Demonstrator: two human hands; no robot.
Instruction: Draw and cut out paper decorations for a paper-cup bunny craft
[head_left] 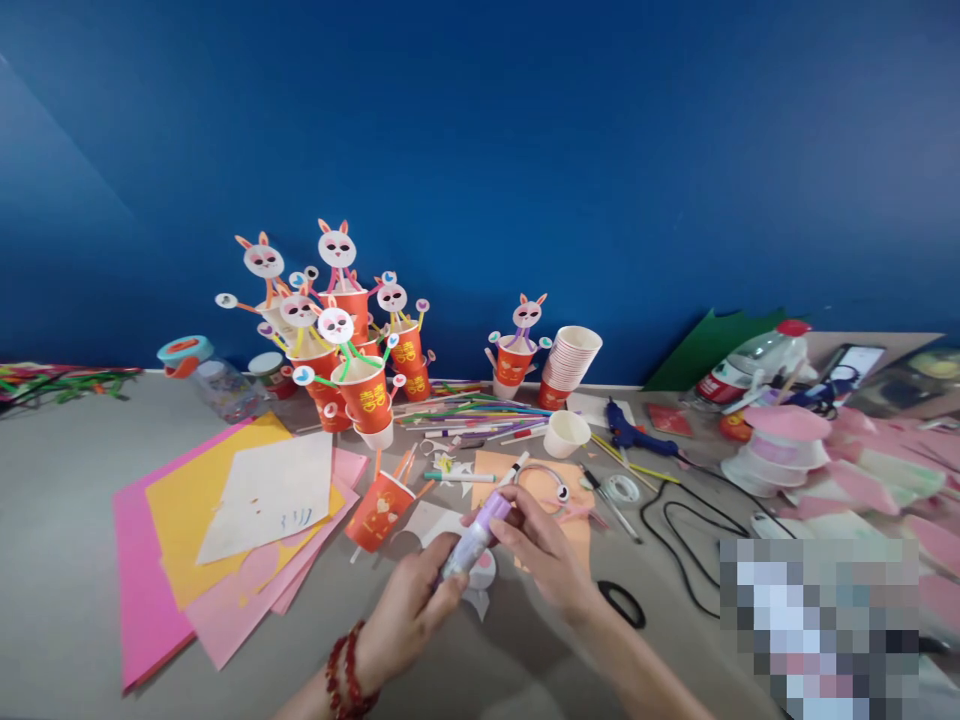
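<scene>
A glue stick (469,546) with a purple cap is held tilted over the middle of the table. Around its pale body are the closed fingers of my left hand (411,600), which has a red bead bracelet at the wrist. The fingers of my right hand (546,548) grip the purple cap end. Partly hidden beneath the stick lies a white paper rabbit head (480,578). Left of my hands, an orange paper cup (380,515) with straws stands tilted. Behind my right hand is a light orange sheet (491,466) with a hair-thin ring and small cutouts.
Several rabbit-headed cups (369,395) stand at the back left, near stacked coloured paper (169,500). Further right are a stack of cups (571,360), a blue glue gun (637,432) with a black cord (664,535), a bottle (750,360) and pink paper pieces (862,470).
</scene>
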